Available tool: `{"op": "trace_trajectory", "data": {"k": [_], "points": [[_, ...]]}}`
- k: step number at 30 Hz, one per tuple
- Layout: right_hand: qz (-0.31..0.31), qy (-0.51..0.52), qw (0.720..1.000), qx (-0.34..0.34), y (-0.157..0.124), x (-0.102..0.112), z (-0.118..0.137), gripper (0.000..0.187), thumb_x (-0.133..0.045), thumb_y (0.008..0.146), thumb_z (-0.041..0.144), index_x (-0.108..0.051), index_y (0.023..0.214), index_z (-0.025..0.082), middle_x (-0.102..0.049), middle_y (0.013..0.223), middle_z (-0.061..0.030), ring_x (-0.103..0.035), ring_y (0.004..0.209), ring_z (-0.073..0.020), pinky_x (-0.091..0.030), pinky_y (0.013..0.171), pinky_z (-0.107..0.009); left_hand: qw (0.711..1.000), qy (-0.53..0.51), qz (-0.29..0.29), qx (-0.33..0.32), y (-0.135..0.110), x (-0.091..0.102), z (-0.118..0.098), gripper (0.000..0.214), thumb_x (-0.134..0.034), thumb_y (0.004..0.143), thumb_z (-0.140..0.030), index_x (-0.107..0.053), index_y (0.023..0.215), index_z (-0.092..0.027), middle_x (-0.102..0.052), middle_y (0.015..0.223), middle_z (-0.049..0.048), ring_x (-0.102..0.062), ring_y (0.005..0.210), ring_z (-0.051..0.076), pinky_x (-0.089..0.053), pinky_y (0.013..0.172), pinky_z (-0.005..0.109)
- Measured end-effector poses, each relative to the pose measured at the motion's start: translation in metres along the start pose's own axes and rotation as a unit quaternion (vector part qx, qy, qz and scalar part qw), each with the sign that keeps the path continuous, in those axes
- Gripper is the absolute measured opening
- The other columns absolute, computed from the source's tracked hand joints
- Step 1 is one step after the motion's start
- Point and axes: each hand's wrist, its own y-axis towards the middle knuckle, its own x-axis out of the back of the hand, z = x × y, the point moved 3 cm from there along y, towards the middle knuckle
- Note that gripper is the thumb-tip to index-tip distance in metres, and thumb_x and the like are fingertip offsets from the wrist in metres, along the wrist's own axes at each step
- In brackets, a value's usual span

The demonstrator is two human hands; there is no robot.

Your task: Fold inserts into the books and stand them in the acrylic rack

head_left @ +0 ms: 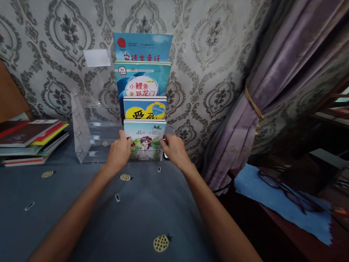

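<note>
Both my hands grip the front picture book (142, 146), which has a drawn child on its cover. My left hand (120, 149) is closed on its left edge and my right hand (173, 148) pinches its right edge. Behind it, stepped upward, stand a blue and yellow book (130, 107), a teal book (121, 77) and a tall light-blue book (156, 43). These books occupy the right part of a clear tiered rack (80, 134) against the wall. The rack's lower right part is hidden by the books and my hands.
To the left a stack of books (25, 137) lies on the blue cloth-covered surface (79, 239). A tied purple curtain (232, 126) hangs at the right. Beyond it, glasses (290, 192) rest on a blue cloth (248, 186). A white card (96, 57) is on the patterned wall.
</note>
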Motion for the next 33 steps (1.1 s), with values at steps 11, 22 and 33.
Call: {"op": "trace_trajectory", "data": {"k": [11, 22, 33], "points": [[-0.001, -0.011, 1.0, -0.001, -0.001, 0.001, 0.002, 0.026, -0.048, 0.096, 0.022, -0.072, 0.102, 0.016, -0.077, 0.102, -0.014, -0.07, 0.096, -0.0279, -0.045, 0.074, -0.031, 1.0, -0.006, -0.008, -0.007, 0.001, -0.004, 0.003, 0.021, -0.035, 0.102, -0.024, -0.048, 0.115, -0.014, -0.074, 0.088, 0.0183, -0.074, 0.081, 0.031, -0.049, 0.067, 0.033], [-0.011, -0.019, 1.0, -0.004, -0.002, -0.002, 0.002, 0.026, -0.046, 0.097, 0.022, -0.071, 0.101, 0.015, -0.076, 0.1, -0.015, -0.07, 0.093, -0.0279, -0.044, 0.072, -0.031, 0.999, -0.02, -0.031, -0.017, 0.002, -0.008, 0.007, 0.018, -0.036, 0.101, -0.024, -0.045, 0.114, -0.017, -0.074, 0.083, 0.0158, -0.073, 0.078, 0.03, -0.051, 0.068, 0.034], [-0.032, -0.002, 0.999, 0.021, 0.002, -0.009, -0.006, 0.027, -0.046, 0.096, 0.023, -0.071, 0.1, 0.017, -0.075, 0.095, -0.0132, -0.068, 0.087, -0.0252, -0.045, 0.072, -0.032, 0.995, -0.073, -0.044, -0.044, 0.004, -0.007, 0.01, 0.016, -0.036, 0.099, -0.022, -0.046, 0.11, -0.018, -0.072, 0.095, 0.0184, -0.071, 0.085, 0.031, -0.051, 0.07, 0.036]]}}
